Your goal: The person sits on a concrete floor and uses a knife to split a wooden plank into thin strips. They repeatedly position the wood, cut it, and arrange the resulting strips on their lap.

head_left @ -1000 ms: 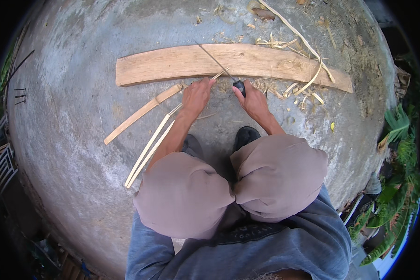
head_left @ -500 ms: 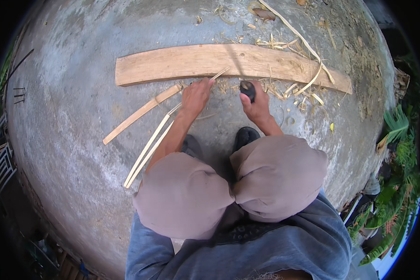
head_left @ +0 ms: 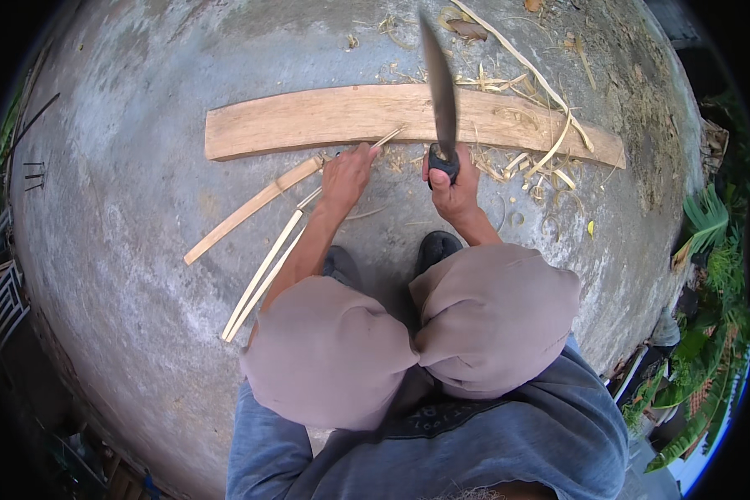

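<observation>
My right hand [head_left: 453, 182] is closed round the black handle of a large knife [head_left: 442, 83], whose long, dark blade points away from me over a wooden plank [head_left: 308, 118]. My left hand [head_left: 347, 177] grips a thin bamboo strip [head_left: 389, 136]; its tip pokes past my fingers onto the plank's near edge. Behind that hand, pale split lengths [head_left: 262, 275] trail back beside my left forearm, and my fingers hide how they join the strip. A flat wooden stick [head_left: 254, 208], thicker at its upper end, lies on the ground left of my left hand.
Shavings and curled slivers [head_left: 525, 162] litter the concrete around the plank's right half. One long pale strip [head_left: 517, 54] crosses that end. My dark shoes [head_left: 438, 246] stand just below the hands. Green plants [head_left: 712, 250] line the right edge, and a white metal rack [head_left: 7, 296] stands far left.
The knife's blade has swung up and shows broadside over the plank, where before it was a faint blur. My left hand and the strip have hardly moved.
</observation>
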Action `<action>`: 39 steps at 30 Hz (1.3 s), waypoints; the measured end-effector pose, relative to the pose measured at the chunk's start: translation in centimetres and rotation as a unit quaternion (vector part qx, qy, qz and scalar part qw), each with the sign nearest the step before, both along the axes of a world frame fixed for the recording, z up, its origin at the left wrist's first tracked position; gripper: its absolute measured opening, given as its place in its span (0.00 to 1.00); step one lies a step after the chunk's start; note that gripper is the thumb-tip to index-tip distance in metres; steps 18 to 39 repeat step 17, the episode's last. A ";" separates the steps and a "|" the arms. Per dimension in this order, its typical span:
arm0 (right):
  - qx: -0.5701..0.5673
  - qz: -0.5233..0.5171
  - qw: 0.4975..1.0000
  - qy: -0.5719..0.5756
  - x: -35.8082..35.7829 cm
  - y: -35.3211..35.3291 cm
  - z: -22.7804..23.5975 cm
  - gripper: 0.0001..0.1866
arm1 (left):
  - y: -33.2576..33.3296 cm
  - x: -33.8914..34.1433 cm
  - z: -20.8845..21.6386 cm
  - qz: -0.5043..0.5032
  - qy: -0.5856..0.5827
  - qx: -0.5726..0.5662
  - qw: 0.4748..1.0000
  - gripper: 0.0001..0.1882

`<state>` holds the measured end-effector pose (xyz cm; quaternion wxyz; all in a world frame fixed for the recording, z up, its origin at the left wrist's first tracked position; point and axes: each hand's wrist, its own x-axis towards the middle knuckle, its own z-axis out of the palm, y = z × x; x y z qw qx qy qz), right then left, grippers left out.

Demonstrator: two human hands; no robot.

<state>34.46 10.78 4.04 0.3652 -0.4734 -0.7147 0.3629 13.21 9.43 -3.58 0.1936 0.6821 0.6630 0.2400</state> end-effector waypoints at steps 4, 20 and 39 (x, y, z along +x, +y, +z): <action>-0.239 0.008 0.954 -0.182 0.7 1.7 -4.2 0.30 | 0.3 0.1 0.0 0.003 0.044 -0.034 0.998 0.20; -0.099 -0.017 0.980 -0.175 1.3 0.8 -4.6 0.30 | 0.7 -0.1 1.3 -0.010 0.000 -0.025 1.000 0.19; -0.099 -0.017 0.980 -0.175 1.3 0.8 -4.6 0.30 | 0.7 -0.1 1.3 -0.010 0.000 -0.025 1.000 0.19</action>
